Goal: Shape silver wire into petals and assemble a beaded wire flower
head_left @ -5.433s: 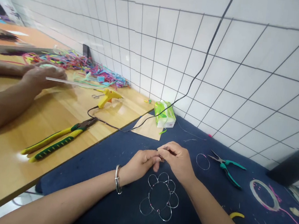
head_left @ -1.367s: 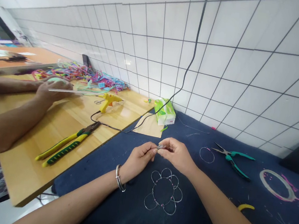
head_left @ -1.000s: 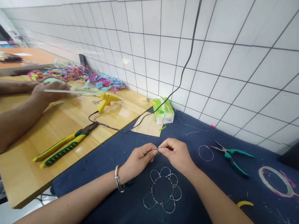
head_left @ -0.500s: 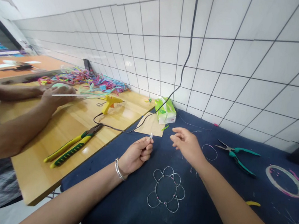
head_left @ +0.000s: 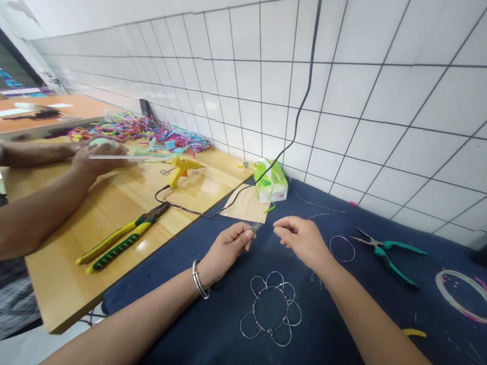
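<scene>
My left hand (head_left: 227, 250), with a silver bangle at the wrist, pinches a small clear, shiny piece (head_left: 256, 227) between thumb and forefinger; its exact kind is too small to tell. Just to the right, apart from it, my right hand (head_left: 301, 238) has its thumb and fingertips drawn together. Whatever lies between those fingertips, if anything, does not show. Below both hands, a flower-shaped wire ring (head_left: 253, 311) with several looped petals and small pink beads lies flat on the dark blue cloth (head_left: 206, 344).
Teal-handled pliers (head_left: 387, 256), a thin wire hoop (head_left: 342, 249) and a pale coil (head_left: 443, 290) lie to the right. A tissue pack (head_left: 272, 183) stands by the wall. Leftward, a wooden table (head_left: 52, 295) bears yellow-green pliers (head_left: 123, 239), a yellow glue gun (head_left: 180, 170) and a co-worker's hands (head_left: 96, 155).
My left hand has turned, tilting the small clear piece rightward toward my right hand. My right hand has shifted slightly down and left, its fingers drawn closer together.
</scene>
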### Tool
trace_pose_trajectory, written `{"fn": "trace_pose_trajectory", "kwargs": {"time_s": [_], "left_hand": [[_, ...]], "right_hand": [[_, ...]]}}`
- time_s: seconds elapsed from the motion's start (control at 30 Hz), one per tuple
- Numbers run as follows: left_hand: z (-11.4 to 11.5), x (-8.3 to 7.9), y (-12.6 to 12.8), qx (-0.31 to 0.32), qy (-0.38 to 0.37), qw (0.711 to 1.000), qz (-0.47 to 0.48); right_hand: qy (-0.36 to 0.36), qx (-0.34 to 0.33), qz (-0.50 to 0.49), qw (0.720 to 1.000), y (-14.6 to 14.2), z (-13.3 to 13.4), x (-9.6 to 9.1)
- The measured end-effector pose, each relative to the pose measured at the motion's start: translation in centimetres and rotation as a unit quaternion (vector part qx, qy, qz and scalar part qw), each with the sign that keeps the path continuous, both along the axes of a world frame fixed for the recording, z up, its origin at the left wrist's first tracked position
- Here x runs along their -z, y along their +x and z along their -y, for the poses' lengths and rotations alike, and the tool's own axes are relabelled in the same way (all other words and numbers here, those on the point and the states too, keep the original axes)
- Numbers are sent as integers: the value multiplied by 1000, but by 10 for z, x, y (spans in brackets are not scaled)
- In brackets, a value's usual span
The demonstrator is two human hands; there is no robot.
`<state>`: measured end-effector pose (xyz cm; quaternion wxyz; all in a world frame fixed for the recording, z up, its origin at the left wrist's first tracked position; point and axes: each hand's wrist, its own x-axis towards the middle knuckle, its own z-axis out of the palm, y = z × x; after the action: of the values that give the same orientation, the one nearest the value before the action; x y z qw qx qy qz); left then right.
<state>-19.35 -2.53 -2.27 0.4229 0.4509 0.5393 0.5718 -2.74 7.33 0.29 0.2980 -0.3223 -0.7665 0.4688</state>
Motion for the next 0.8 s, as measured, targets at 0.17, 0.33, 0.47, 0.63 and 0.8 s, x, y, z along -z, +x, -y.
{"fn": "trace_pose_trajectory", "kwargs": {"time_s": [0.17, 0.33, 0.47, 0.63, 0.8], "left_hand": [[4, -3, 2, 12, 44, 969, -244], [5, -2, 2, 34, 44, 947, -315], [6, 1, 2, 46, 46, 938, -342], [6, 3, 1, 54, 24, 919, -390], [1, 7, -2, 50, -2, 905, -423]], "right_hand": [[42, -49, 14, 998, -5, 12, 2], [112, -49, 26, 992, -6, 16, 0], [169, -46, 52, 983, -4, 14, 0], [189, -50, 150, 969, -3, 15, 6], [190, -27, 202, 960, 4, 11, -7]]}}
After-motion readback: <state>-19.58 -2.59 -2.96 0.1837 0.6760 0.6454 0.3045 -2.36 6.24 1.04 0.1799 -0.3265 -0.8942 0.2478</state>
